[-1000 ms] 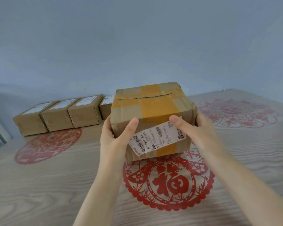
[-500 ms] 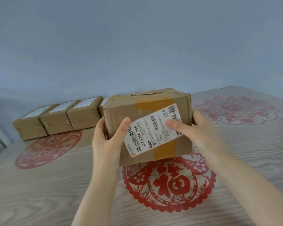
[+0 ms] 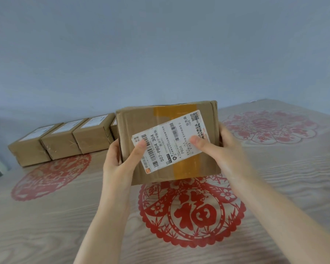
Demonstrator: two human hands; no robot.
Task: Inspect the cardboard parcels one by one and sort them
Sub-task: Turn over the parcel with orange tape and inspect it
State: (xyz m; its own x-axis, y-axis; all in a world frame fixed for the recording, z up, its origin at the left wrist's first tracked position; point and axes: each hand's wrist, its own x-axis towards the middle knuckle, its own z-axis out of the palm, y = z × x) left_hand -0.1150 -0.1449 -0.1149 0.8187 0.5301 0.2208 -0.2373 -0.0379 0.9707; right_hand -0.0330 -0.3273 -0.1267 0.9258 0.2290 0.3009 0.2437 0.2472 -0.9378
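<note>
You're inspecting: left hand (image 3: pixel 120 166) and right hand (image 3: pixel 229 149) wrap fingers (image 3: pixel 140 148) round the parcel (image 3: pixel 135 124). Next, read the label (image 3: pixel 171 143); it likely joins the row (image 3: pixel 65 143) at 10 o'clock.

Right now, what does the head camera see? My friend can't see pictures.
The left hand and right hand hold a brown cardboard parcel over a wooden table, thumbs pressing its white shipping label. Smaller parcels sit in a row at the back left.
</note>
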